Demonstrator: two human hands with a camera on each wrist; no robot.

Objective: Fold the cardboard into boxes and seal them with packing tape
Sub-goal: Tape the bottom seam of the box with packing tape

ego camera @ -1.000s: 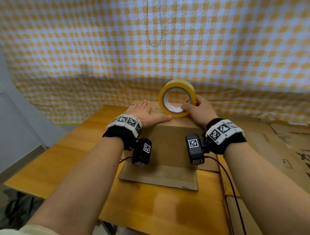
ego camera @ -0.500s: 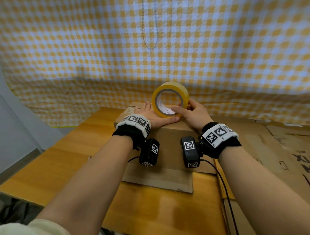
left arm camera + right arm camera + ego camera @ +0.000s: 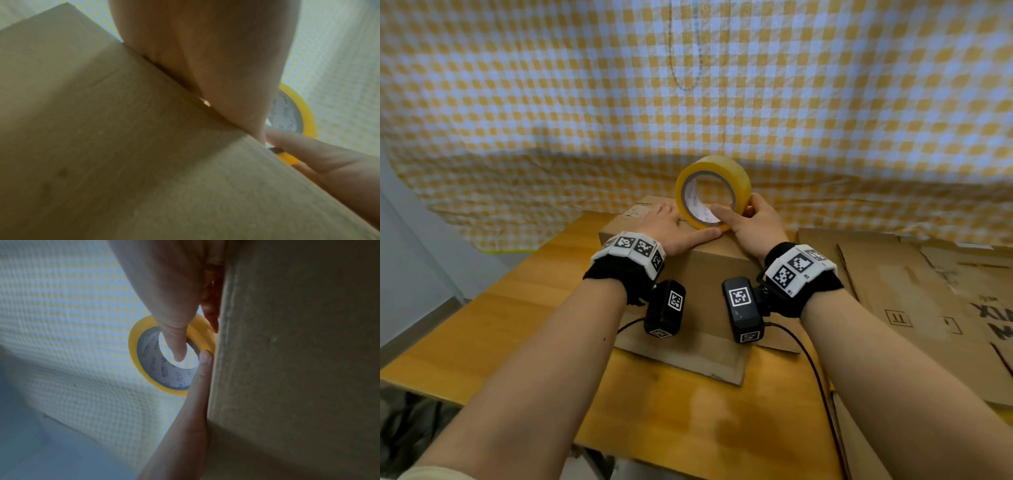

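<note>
Head view: my left hand (image 3: 671, 229) lies flat on the box (image 3: 709, 270), pinning the flaps. My right hand (image 3: 751, 226) grips the tape roll (image 3: 714, 190) standing on top. I'd keep pressing and pull tape straight along the seam.

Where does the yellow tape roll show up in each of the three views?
Head: tape roll upper centre, standing on edge on the box.
Left wrist: right of centre, mostly hidden behind the left hand.
Right wrist: centre, right hand thumb through its core.
Shared landmark: the box's top edge.
</note>
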